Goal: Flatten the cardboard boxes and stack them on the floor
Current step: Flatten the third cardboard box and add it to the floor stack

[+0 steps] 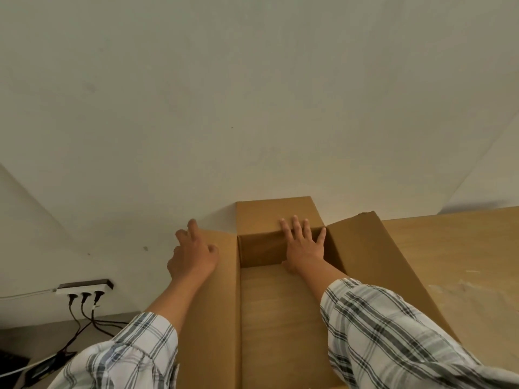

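Observation:
An open brown cardboard box (280,318) stands in front of me against the wall, its flaps spread outward. My left hand (193,254) rests on the far end of the left flap (213,304), fingers loosely spread. My right hand (303,245) reaches into the box and lies flat with spread fingers on the fold where the far end flap (269,211) meets the box's inner wall. The right flap (370,262) slopes up and outward. Both sleeves are plaid.
A wooden table top (455,262) lies to the right of the box. A pale wall (252,108) rises straight ahead. At lower left a white power strip (84,286) hangs on the wall with three black plugs and cables (84,318) running down.

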